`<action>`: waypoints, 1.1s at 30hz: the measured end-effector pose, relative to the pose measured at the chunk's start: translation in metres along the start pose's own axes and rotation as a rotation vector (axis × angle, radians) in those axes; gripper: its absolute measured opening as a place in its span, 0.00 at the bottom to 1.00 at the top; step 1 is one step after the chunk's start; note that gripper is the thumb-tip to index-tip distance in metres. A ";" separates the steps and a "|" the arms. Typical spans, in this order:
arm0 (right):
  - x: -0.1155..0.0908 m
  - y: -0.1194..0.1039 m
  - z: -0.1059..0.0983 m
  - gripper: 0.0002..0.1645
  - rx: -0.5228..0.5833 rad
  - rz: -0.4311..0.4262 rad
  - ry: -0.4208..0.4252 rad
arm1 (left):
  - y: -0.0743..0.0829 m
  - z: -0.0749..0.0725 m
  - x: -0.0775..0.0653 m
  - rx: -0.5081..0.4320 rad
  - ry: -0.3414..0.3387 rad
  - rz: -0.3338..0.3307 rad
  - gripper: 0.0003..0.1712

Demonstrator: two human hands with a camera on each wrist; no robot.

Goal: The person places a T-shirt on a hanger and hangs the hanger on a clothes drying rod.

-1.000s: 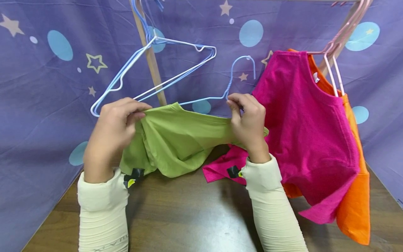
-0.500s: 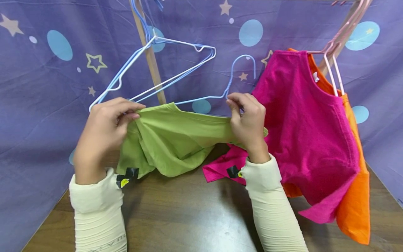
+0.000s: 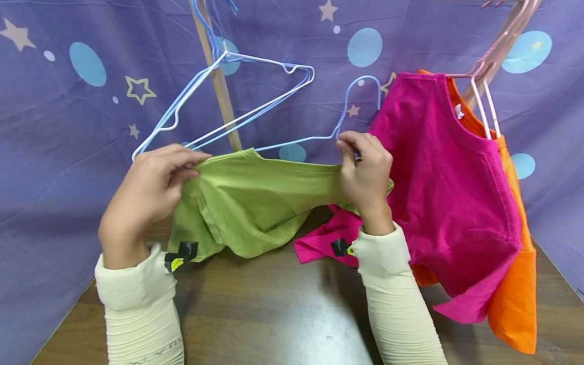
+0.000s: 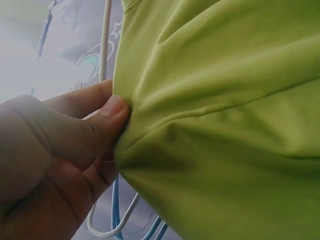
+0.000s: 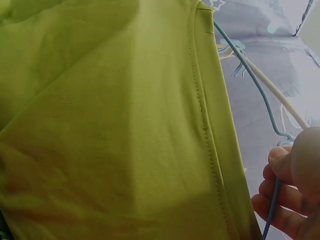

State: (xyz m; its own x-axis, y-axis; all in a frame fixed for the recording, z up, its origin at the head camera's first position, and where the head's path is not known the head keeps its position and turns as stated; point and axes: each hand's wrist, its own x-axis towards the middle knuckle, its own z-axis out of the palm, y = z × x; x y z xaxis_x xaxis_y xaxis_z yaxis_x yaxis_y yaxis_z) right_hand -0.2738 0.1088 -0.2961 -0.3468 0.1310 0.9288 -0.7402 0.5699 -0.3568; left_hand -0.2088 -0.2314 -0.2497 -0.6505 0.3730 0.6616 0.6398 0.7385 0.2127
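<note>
A light green shirt (image 3: 260, 197) stretches between both hands, its lower part drooping in folds over the table. My left hand (image 3: 146, 195) pinches the shirt's shoulder edge between thumb and fingers; the left wrist view shows the cloth (image 4: 215, 110) bunching at the thumb tip. With my right hand (image 3: 367, 172) I grip a blue wire hanger (image 3: 296, 142) just below its hook, which points up. One arm of that hanger runs into the shirt's neckline, its end hidden by cloth. In the right wrist view the hanger wire (image 5: 255, 75) passes between thumb and fingers beside the stitched collar (image 5: 210, 125).
White and blue hangers (image 3: 255, 109) hang from the rack at back left, by a wooden post (image 3: 221, 96). At right hang a magenta shirt (image 3: 449, 192) and an orange shirt (image 3: 513, 299) on pink hangers (image 3: 483, 71). A brown wooden table (image 3: 269, 314) lies below.
My left hand has moved left and a little down, still pinching the shirt's edge. My right hand and the hanger have shifted slightly right and up.
</note>
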 end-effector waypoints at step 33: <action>-0.004 -0.007 0.005 0.03 -0.009 -0.068 -0.122 | 0.019 0.033 0.016 0.063 0.066 0.063 0.04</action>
State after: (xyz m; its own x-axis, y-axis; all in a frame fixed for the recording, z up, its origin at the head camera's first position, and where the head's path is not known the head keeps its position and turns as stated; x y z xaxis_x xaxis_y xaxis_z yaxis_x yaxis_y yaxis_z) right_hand -0.2698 0.1004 -0.2972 -0.3644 -0.0075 0.9312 -0.7591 0.5816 -0.2924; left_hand -0.2205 -0.1923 -0.2587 -0.5804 0.3831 0.7186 0.6499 0.7496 0.1253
